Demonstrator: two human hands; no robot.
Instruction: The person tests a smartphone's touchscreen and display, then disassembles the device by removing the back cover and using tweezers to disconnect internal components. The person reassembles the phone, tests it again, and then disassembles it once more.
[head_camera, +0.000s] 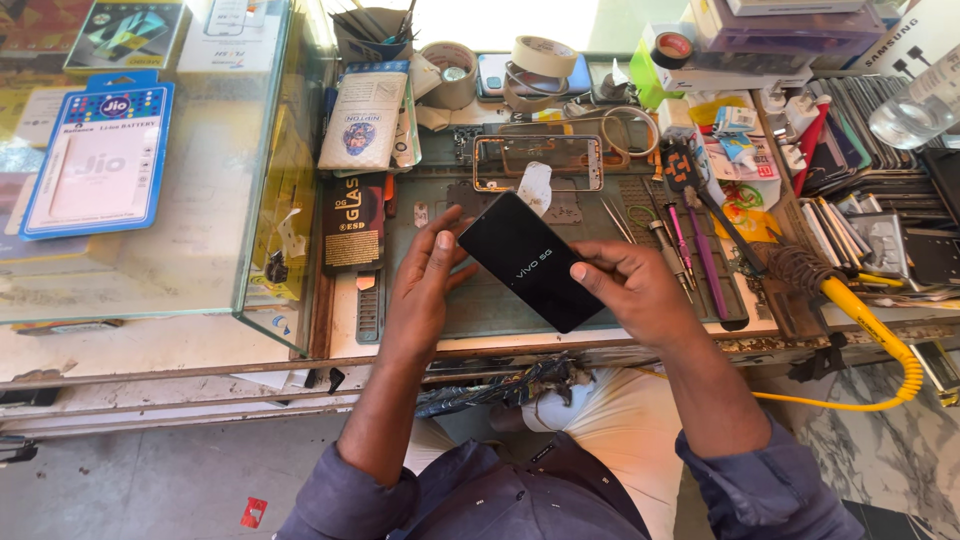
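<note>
A dark slate-blue shirt is worn, with long sleeves pushed up above the elbows, so that both forearms are left bare. The bunched cuff of the left sleeve (335, 490) is seen at seven o'clock in the view, that of the right sleeve (765, 485) at five o'clock. A buttoned front placket with a small dark button is seen at six o'clock. Light cream trousers (620, 430) are worn below it. No rings, watch or gloves are seen on the left hand (420, 290) or the right hand (635, 290).
</note>
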